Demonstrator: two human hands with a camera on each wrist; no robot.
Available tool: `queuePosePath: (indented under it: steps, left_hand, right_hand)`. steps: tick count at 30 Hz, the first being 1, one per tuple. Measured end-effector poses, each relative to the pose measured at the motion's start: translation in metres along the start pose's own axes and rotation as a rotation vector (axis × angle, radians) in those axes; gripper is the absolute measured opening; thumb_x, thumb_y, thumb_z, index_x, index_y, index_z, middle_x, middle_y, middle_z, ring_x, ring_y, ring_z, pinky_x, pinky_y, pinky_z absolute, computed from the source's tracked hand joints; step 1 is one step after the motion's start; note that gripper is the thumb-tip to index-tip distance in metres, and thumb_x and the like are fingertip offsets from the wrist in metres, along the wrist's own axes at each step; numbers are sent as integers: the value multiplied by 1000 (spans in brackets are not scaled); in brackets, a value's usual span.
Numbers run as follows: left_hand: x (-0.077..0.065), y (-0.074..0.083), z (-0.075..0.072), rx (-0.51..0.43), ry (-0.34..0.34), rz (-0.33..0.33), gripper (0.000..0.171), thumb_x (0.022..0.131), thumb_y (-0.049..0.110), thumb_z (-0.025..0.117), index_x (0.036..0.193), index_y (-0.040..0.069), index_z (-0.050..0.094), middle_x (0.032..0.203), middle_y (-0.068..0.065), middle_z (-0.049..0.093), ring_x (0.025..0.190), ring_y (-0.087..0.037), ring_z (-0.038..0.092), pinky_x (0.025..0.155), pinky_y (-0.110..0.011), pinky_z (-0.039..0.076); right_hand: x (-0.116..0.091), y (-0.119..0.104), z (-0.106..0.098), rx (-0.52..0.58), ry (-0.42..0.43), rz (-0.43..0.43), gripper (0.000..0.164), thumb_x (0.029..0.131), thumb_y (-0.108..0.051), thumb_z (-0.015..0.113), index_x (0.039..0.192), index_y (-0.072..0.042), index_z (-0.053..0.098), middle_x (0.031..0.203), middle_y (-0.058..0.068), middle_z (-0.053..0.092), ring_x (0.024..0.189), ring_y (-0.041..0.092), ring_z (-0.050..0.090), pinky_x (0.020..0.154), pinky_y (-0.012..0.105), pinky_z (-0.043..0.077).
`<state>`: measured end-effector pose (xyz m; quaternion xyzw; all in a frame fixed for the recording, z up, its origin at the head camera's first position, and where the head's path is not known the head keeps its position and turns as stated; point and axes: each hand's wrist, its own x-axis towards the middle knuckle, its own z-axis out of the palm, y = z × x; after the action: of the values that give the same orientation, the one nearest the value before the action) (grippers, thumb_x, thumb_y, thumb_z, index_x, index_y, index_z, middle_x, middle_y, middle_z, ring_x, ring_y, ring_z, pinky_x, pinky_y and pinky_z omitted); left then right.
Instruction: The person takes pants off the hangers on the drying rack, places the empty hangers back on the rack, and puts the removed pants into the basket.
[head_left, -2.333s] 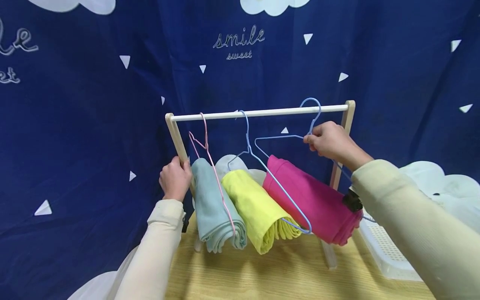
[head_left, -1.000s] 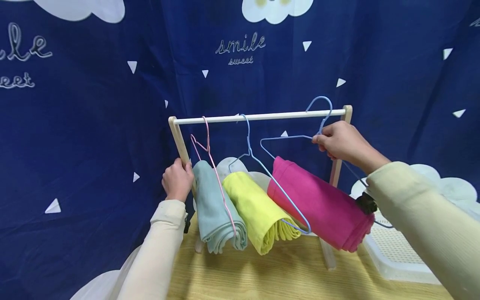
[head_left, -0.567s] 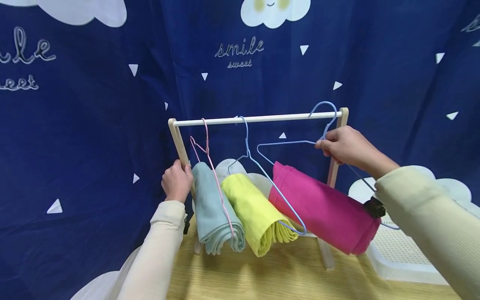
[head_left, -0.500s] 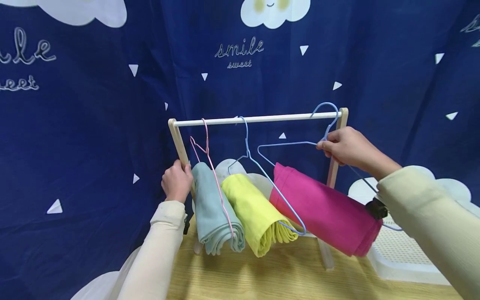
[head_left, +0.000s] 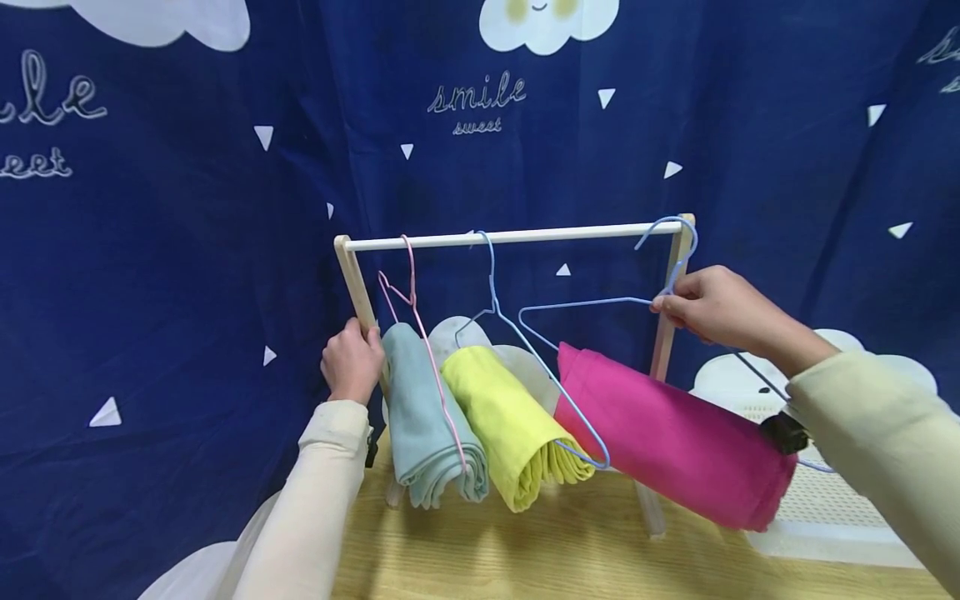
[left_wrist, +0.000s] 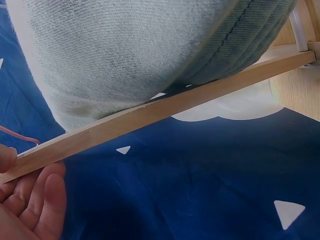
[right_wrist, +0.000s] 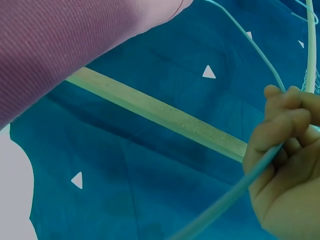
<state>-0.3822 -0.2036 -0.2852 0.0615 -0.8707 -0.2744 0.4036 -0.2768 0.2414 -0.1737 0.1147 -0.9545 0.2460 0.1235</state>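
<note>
My left hand (head_left: 352,362) grips the left wooden post of a small clothes rack (head_left: 525,237); in the left wrist view its thumb and fingers lie on either side of the post (left_wrist: 165,107). My right hand (head_left: 723,308) pinches a blue hanger (head_left: 585,303) just below its hook, which overlaps the right end of the white rail. Over this hanger's lower bar hangs a folded magenta cloth (head_left: 667,433), tilted down to the right. In the right wrist view the hanger wire (right_wrist: 240,187) passes through the curled fingers.
A pink hanger (head_left: 426,333) with a grey-green cloth (head_left: 427,408) and another blue hanger (head_left: 551,379) with a yellow cloth (head_left: 502,425) hang on the rail. A white plastic basket (head_left: 832,537) stands on the wooden table (head_left: 540,558) at right. Behind is a blue curtain (head_left: 187,275).
My right hand has moved right and down, carrying the hanger and magenta cloth from along the rail to its right end. The left hand stays on the post.
</note>
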Motion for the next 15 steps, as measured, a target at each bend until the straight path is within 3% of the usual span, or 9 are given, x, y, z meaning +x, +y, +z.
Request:
queuePosePath:
  steps: [9,15]
  left_hand:
    - [-1,1,-1,-4,0,-1,30,100,28,57,107,0,64,95,-25,71,82,-43,68,68,-53,53]
    - [-1,1,-1,1,6,2,29,99,27,57,106,0,64,95,-25,71,83,-44,68,69,-54,53]
  right_hand:
    - [-8,3,-4,-32,3,10,38,99,-29,58,68,-9,55,58,-3,41,54,12,38,48,29,33]
    - [-13,10,-7,-37,-10,24,32,100,-29,56,81,-6,66,59,-3,39,52,12,35,46,28,32]
